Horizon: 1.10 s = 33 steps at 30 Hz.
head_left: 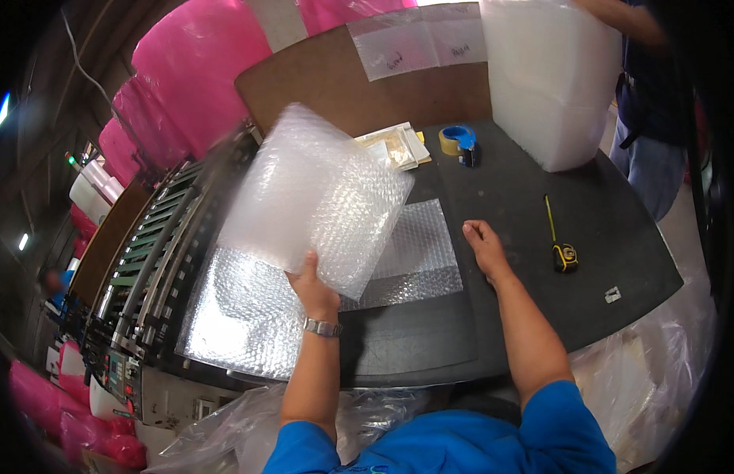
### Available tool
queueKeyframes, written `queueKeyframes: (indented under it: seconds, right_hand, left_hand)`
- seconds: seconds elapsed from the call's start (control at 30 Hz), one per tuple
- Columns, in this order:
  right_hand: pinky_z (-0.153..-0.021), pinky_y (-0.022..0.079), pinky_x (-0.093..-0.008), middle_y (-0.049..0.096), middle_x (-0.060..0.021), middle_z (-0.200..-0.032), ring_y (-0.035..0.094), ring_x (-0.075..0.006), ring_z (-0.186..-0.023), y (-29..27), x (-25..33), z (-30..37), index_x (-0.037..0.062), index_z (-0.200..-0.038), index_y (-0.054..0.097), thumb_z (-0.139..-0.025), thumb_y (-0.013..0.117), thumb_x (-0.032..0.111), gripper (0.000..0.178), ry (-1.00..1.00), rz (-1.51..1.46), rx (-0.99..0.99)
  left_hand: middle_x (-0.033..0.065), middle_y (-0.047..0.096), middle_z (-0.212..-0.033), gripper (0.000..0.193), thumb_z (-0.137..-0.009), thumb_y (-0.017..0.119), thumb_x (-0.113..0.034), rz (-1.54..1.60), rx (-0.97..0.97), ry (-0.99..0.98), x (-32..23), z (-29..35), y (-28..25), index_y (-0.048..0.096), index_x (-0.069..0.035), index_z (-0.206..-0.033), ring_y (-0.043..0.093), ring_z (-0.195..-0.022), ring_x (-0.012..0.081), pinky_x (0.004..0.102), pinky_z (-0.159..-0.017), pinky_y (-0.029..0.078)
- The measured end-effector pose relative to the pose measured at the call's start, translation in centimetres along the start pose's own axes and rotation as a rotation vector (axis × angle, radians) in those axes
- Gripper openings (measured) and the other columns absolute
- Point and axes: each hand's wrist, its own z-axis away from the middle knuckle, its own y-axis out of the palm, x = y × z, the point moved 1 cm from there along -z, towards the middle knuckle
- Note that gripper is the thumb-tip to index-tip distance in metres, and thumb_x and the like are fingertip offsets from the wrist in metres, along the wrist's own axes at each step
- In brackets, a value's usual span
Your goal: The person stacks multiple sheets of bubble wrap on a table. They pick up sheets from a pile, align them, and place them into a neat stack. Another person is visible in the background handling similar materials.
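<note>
My left hand [312, 288], with a metal watch on the wrist, grips a clear bubble wrap sheet [319, 182] by its lower edge, thumb on top. The sheet is raised and tilted over the table's left half. Beneath it lies more shiny bubble wrap [244, 316], beside the machine. A flat bubble wrap piece [422, 253] rests on the dark table to the right, partly covered by the raised sheet. My right hand [485, 249] is just right of that flat piece, fingers curled in toward the thumb, with nothing visible in them.
On the table [509, 316] are a tape dispenser [459, 142], papers [395, 148], and a yellow-black tape measure [564, 257] with its blade out. A tall white stack [549, 87] stands at far right, beside another person [655, 103]. A roller machine [158, 245] borders the left side.
</note>
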Motion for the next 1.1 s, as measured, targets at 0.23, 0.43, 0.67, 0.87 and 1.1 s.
queueKeyframes:
  seconds: [0.23, 0.43, 0.67, 0.87, 1.1]
  right_hand:
    - [-0.078, 0.039, -0.0241, 0.056, -0.0031, -0.089, 0.049, -0.0112, -0.085, 0.2, 0.5, 0.2, 0.0026, -0.099, 0.054, -0.084, 0.056, 0.031, 0.032, 0.015, -0.043, 0.006]
    - [-0.077, 0.039, -0.0247, 0.056, -0.0043, -0.088, 0.05, -0.0119, -0.084, 0.3, 0.6, 0.3, 0.002, -0.097, 0.056, -0.084, 0.056, 0.031, 0.032, 0.001, -0.035, -0.001]
    - [-0.077, 0.04, -0.0247, 0.057, -0.0048, -0.089, 0.051, -0.0123, -0.085, 0.3, 0.7, 0.2, 0.0021, -0.097, 0.056, -0.083, 0.056, 0.031, 0.032, -0.011, -0.064, 0.005]
    - [-0.082, 0.037, -0.0294, 0.05, -0.008, -0.108, 0.047, -0.0152, -0.098, 1.1, 2.9, 1.6, 0.0065, -0.12, 0.042, -0.075, 0.06, 0.049, 0.064, 0.083, -0.347, 0.29]
    - [-0.097, 0.027, -0.0438, 0.035, -0.0129, -0.131, 0.032, -0.0282, -0.121, 4.5, 3.5, 4.8, 0.0095, -0.132, 0.025, -0.06, 0.064, 0.062, 0.097, 0.267, -0.97, 0.499]
  left_hand:
    - [0.0159, 0.043, -0.123, 0.049, -0.091, 0.032, -0.036, 0.481, 0.073, -0.583, -3.6, -1.4, 0.8, 0.033, 0.0, -0.125, 0.044, -0.11, 0.0308, 0.0445, -0.094, 0.036]
    - [0.014, 0.044, -0.124, 0.048, -0.091, 0.031, -0.036, 0.524, 0.022, -0.584, -5.8, -0.8, 2.0, 0.035, -0.003, -0.125, 0.044, -0.112, 0.0288, 0.0428, -0.094, 0.036]
    - [0.0128, 0.044, -0.124, 0.049, -0.089, 0.035, -0.038, 0.457, -0.052, -0.587, -6.3, 0.3, 2.9, 0.036, -0.004, -0.125, 0.045, -0.111, 0.0291, 0.0431, -0.092, 0.038]
    - [0.0162, 0.04, -0.126, 0.049, -0.091, 0.032, -0.036, 0.464, 0.04, -0.496, -5.3, 1.4, 2.9, 0.031, -0.002, -0.127, 0.041, -0.113, 0.0307, 0.0446, -0.094, 0.036]
    - [0.0151, 0.039, -0.124, 0.048, -0.086, 0.05, -0.019, -0.231, 0.151, 0.148, -0.3, 8.4, 3.7, 0.032, 0.003, -0.124, 0.041, -0.111, 0.0276, 0.0424, -0.093, 0.034]
